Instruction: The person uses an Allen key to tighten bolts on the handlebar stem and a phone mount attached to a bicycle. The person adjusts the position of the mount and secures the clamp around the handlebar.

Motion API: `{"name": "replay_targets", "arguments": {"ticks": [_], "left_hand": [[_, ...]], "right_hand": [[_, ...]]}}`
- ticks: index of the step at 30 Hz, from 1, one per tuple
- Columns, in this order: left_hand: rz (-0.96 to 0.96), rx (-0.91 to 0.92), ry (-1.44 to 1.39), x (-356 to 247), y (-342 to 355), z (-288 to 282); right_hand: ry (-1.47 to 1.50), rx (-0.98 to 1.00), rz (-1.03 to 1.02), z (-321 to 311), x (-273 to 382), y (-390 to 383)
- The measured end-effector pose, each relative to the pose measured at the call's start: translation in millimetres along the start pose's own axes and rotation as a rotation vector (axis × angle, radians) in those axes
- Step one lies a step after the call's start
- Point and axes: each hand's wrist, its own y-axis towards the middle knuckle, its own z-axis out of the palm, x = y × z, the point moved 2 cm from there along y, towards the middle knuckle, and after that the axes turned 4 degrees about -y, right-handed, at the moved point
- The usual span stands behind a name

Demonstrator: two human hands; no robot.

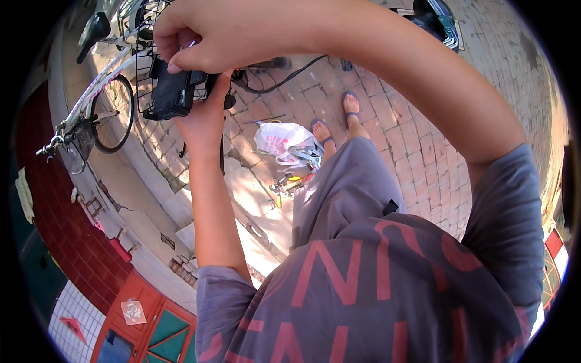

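Note:
In front of me at the upper left is a black plastic box-like part [172, 95], next to a black wire basket [143, 81]. My left hand [206, 118] grips this part from the near side, its thumb up along the right edge and its other fingers mostly hidden behind it. Above it, my right hand [209, 33] reaches across from the right with thumb and fingers curled together in a pinch. A small shiny bit shows between those fingers, too little to name. Black cables [272, 88] run to the right of the part.
A white bicycle [100, 85] stands at the left by a step. On the brick paving [417, 151] lie a white plastic bag [281, 140] and several hand tools with yellow handles [290, 181], close to my sandalled feet [350, 104]. Another vehicle's dark seat [426, 18] shows at the top right.

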Motion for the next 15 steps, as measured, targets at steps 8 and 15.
{"name": "replay_targets", "arguments": {"ticks": [8, 15], "left_hand": [[0.042, -0.008, 0.037, 4.4, -1.1, -1.7], [0.020, -0.006, 0.061, 0.4, -1.1, 0.4]], "right_hand": [[-0.078, 0.299, 0.075, 21.1, -4.2, 20.5], [-0.098, 0.311, 0.048, -2.6, -4.7, 8.4]]}}
